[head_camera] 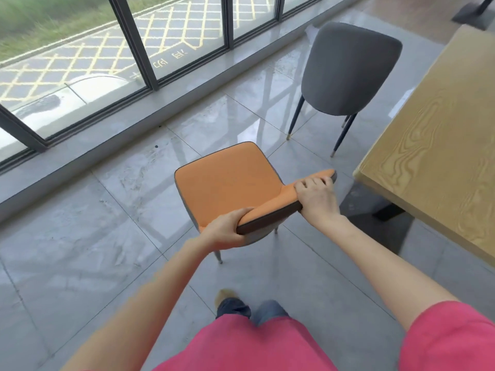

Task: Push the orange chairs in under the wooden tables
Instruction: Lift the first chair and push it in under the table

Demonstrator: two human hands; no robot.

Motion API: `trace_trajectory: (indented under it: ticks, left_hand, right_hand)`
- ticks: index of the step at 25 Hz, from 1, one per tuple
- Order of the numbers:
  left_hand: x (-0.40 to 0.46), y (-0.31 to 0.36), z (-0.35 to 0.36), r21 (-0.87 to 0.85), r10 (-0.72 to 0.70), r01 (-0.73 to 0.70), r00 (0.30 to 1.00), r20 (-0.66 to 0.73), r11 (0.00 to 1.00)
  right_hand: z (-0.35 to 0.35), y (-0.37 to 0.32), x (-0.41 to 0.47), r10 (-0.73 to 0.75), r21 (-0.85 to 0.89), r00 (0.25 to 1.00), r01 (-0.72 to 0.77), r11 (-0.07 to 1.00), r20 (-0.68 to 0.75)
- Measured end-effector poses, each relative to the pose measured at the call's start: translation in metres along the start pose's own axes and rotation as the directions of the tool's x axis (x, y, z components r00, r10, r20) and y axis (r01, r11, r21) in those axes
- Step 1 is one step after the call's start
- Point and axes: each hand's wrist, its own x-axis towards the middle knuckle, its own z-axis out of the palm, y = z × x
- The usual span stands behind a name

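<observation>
Both hands are gripping the top edge of the backrest of the orange chair (227, 180). In the head view, the only view supplied, the left hand (225, 231) is wrapping the lower-left end of the backrest, thumb on the orange face and fingers curling under the dark rear edge. The right hand (316, 196) is clamping the upper-right end, fingers folding over the top.

The orange chair is standing on the tiled floor (112, 215), well clear of the wooden table (428, 145) at the right of frame. Its seat is pointing toward the window (80, 62), not toward the table. Only 2 of its legs are showing, below the seat. A grey chair (348, 70) is standing just beside the table's far corner.

Likely faults from this position:

1. Misalignment. The seat is facing away from the table, so the chair is needing a turn before any push. Pushing early would probably drive a seat corner into the table edge.
2. Obstruction. The dark table base (388, 212) is sitting low near the corner and could be catching a chair leg.
3. Scraping. The glossy tile looks slippery, so legs may be skidding or juddering.
4. Collision. A wide swing could be striking the grey chair.
</observation>
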Motion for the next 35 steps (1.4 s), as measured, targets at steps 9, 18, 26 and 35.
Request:
trace_trajectory:
  ticks: [9,18,26,35]
  left_hand:
    - [-0.05,0.0,0.032,0.392,-0.076,0.119,0.989,-0.124,0.912]
    - [-0.086,0.025,0.081,0.507,0.082,0.028,0.978,-0.192,0.862]
    - [-0.074,0.015,0.062,0.506,0.139,-0.043,0.978,-0.153,0.861]
    - [0.013,-0.015,-0.029,0.569,0.167,-0.076,0.98,-0.109,0.819]
  right_hand:
    - [-0.019,-0.021,-0.098,0.023,0.073,0.986,-0.036,0.997,0.167]
    - [-0.006,-0.025,-0.174,-0.088,0.25,0.983,0.046,0.967,0.163]
    - [-0.003,-0.018,-0.168,-0.096,0.291,0.982,0.046,0.956,0.16]
    - [0.016,-0.039,-0.062,-0.039,0.146,0.982,0.067,0.987,-0.183]
